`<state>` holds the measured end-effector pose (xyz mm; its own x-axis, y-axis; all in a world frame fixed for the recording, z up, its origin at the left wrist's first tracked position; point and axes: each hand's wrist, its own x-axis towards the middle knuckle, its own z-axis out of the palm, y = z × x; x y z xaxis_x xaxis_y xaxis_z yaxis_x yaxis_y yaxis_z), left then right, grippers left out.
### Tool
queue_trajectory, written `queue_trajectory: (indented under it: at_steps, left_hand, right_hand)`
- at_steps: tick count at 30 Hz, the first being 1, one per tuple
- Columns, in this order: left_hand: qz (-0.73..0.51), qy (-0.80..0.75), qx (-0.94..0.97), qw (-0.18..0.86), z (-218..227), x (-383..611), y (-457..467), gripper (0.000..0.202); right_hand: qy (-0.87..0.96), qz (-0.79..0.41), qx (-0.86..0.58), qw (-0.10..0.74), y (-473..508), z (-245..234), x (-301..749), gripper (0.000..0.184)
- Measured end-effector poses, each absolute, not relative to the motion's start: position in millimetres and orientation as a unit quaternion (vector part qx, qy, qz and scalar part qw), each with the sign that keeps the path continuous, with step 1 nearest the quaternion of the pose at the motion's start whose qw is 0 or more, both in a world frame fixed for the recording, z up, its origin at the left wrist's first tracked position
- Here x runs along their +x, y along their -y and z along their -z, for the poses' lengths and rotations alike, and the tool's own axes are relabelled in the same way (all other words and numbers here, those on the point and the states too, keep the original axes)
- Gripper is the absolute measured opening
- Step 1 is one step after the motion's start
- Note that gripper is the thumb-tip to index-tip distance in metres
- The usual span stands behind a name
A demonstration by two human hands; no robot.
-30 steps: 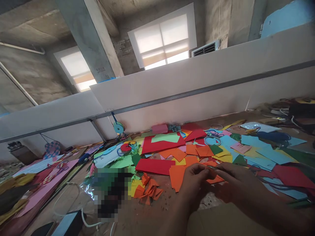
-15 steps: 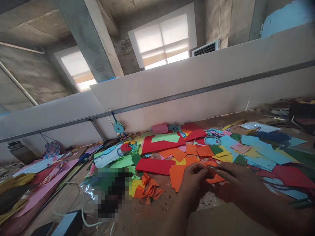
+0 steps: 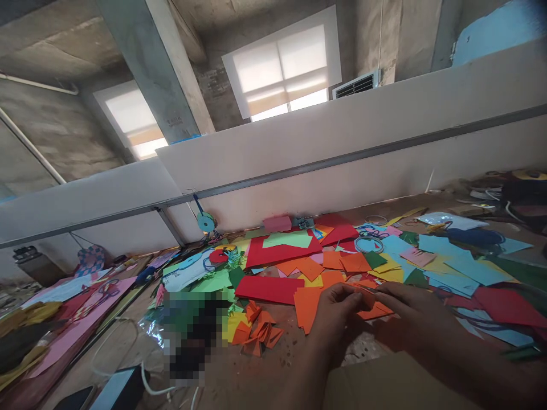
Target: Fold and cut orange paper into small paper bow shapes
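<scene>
Both my hands meet over the wooden table [image 3: 239, 376] at the lower middle of the view. My left hand [image 3: 337, 316] is curled, its fingertips pinching a small orange piece of paper [image 3: 372, 307]. My right hand [image 3: 412, 313] presses its fingers on the same orange paper from the right. A stack of orange paper squares [image 3: 308, 307] lies just left of my left hand. Several folded orange paper pieces [image 3: 258, 330] sit further left on the table.
Sheets of red [image 3: 267, 287], green [image 3: 287, 240], blue [image 3: 461, 262] and yellow paper cover the table's far half. A white partition wall [image 3: 342, 154] stands behind. Pink sheets [image 3: 81, 319] lie at left, a white cable [image 3: 128, 353] and a blurred dark object [image 3: 192, 330] near the front.
My fingers have shifted slightly on the orange paper, and its corner now stands up a little between my hands. Nothing else has moved.
</scene>
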<state>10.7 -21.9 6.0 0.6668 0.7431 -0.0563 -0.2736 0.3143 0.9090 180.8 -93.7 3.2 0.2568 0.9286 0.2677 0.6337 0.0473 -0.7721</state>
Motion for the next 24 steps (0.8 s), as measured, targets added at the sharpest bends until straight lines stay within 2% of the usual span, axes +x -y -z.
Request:
queue_trajectory:
  at_steps: [6,11,16,24]
  left_hand:
    - [-0.321,-0.262,0.453,0.789,-10.5,10.3,25.0,0.038]
    - [-0.322,-0.262,0.478,0.774,-8.5,12.0,24.7,0.036]
    - [-0.315,-0.266,0.500,0.762,-1.7,15.3,21.7,0.036]
    - [-0.334,-0.264,0.521,0.740,-1.8,21.5,20.8,0.038]
  right_hand:
    - [0.504,-0.257,-0.669,0.482,93.3,-2.9,181.9,0.040]
    - [0.486,-0.353,-0.624,0.500,91.0,-0.8,177.6,0.033]
    - [0.490,-0.348,-0.627,0.496,90.8,0.8,176.3,0.029]
    - [0.501,-0.275,-0.674,0.469,94.1,5.1,176.0,0.029]
